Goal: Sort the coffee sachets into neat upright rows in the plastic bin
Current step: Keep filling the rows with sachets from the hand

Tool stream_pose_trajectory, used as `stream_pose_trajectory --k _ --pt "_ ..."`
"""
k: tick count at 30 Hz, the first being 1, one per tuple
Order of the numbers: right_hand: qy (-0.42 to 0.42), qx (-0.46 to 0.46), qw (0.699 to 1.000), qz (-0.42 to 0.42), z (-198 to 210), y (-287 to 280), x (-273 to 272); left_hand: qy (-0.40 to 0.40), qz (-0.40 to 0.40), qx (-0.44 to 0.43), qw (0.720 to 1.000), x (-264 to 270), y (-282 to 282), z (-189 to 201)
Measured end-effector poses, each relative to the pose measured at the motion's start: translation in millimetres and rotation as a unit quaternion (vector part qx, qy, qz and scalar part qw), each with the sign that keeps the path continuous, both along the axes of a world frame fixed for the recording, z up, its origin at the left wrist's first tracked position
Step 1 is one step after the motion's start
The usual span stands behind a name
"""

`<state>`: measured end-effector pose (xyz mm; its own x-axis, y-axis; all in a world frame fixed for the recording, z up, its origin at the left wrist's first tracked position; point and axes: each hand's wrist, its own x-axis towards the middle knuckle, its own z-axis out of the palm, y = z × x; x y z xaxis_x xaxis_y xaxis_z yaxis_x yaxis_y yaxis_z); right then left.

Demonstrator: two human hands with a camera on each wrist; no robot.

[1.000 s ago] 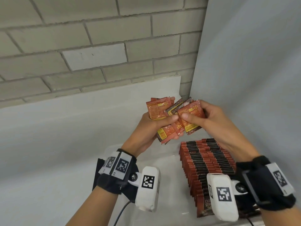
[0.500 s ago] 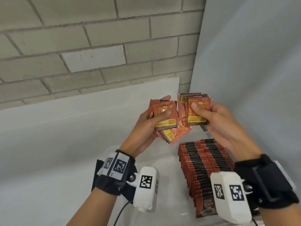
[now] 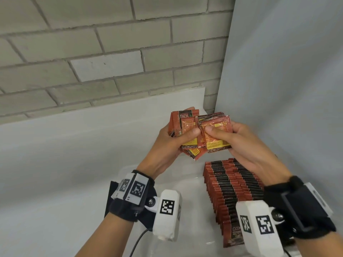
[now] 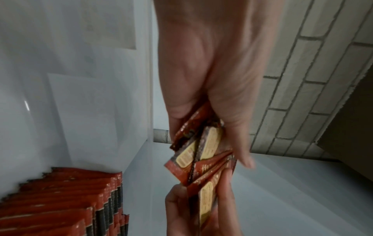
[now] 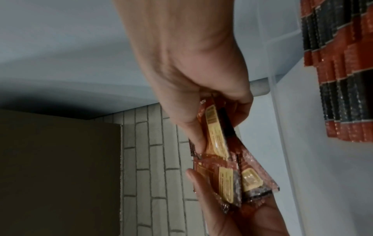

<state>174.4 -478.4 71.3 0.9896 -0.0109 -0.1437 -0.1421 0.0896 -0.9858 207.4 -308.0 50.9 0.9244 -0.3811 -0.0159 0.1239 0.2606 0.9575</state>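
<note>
Holding a loose bundle of red coffee sachets above the clear plastic bin, both hands grasp it: the left hand clamps 1 untidy fan with its thumb, the right hand pinches another, the 2 fans overlapping. Upright rows of sachets fill the bin's right side.

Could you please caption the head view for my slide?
Both hands, left hand and right hand, hold loose coffee sachets above upright rows.
</note>
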Motion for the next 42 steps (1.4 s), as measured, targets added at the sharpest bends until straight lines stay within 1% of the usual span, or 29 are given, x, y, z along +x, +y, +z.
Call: stream_pose_trajectory --k 4,7,9,12,16,21,24,28,31,33,37,39,42 --pt "-0.002 0.022 0.999 -0.04 1.1 -5.0 3.2 0.027 0.021 -0.013 0.999 2.2 0.8 0.5" --pt "0.02 0.056 0.996 -0.063 1.3 -9.9 5.6 0.027 0.044 -0.032 0.998 3.7 2.9 -0.3" --pt "0.041 0.066 0.995 -0.056 0.8 -10.9 6.1 0.024 0.057 -0.052 0.997 4.1 2.9 -0.1" --pt "0.067 0.073 0.995 -0.022 0.0 -7.2 5.3 0.023 0.072 -0.085 0.994 4.3 2.4 1.8" --pt "0.066 0.081 0.994 -0.009 -0.9 -2.1 4.9 0.027 0.073 -0.093 0.993 3.2 1.0 3.5" --pt "0.027 0.063 0.996 -0.05 -0.9 -4.6 5.8 0.055 0.058 -0.093 0.992 4.1 0.8 4.8" --pt "0.002 0.055 0.996 -0.067 0.5 -7.5 5.7 0.035 0.03 -0.091 0.995 3.1 2.1 3.8" --pt "0.005 0.05 0.998 -0.028 -0.1 -6.3 4.1 0.03 0.014 -0.042 0.999 2.0 1.6 1.8" --pt "0.017 0.066 0.998 0.007 0.0 -3.2 3.4 0.041 -0.006 -0.011 0.999 0.6 0.1 3.0" --pt "0.021 0.074 0.997 0.017 0.1 -2.9 3.6 0.044 -0.031 -0.021 0.998 0.1 1.1 4.0" --pt "0.009 0.085 0.996 0.0 0.0 -6.1 4.6 0.037 -0.072 -0.08 0.993 0.4 3.7 1.5" --pt "-0.002 0.087 0.996 -0.019 0.5 -7.4 5.4 0.04 -0.077 -0.109 0.99 -0.2 3.5 0.3" --pt "-0.018 0.086 0.995 -0.048 1.6 -12.2 6.5 0.041 -0.062 -0.121 0.99 0.1 2.9 -0.7"
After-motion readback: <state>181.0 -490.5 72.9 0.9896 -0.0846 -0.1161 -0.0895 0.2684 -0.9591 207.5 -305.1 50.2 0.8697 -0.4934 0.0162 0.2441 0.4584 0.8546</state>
